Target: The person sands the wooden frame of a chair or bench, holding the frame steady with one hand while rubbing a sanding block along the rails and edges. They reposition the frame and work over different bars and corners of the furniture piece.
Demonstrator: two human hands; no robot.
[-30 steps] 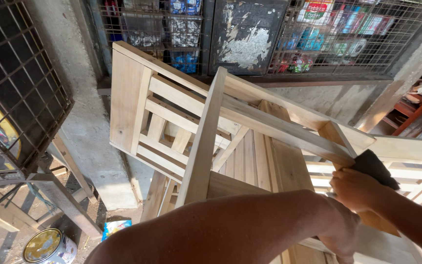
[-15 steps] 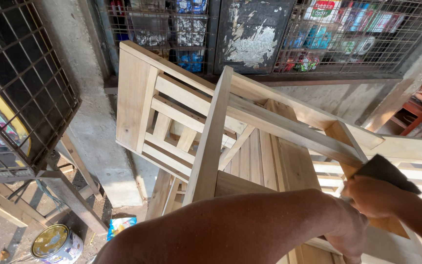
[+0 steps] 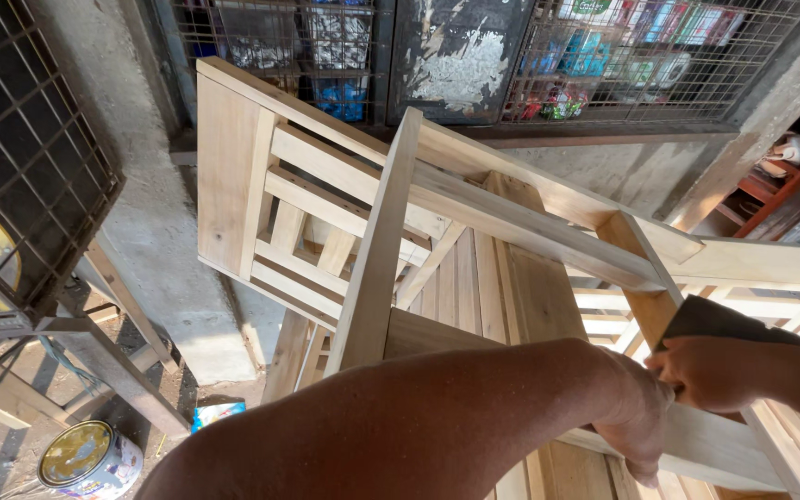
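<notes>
Both hands are closed — right hand [image 3: 710, 370] gripping dark sandpaper [image 3: 724, 322], left hand [image 3: 636, 421] clasping the stiff, bulky wooden frame [image 3: 511, 227], best held by its rails.

Well to the left of the hand and lower, a paint tin [image 3: 91, 460] with a yellow lid stands on the ground, a small blue packet [image 3: 218, 414] just beside it. Farther left hangs a dark wire grille [image 3: 25, 176]. Above, beyond the hand, caged shelves [image 3: 659, 56] hold coloured packets beside a peeling black panel [image 3: 460, 60].
</notes>
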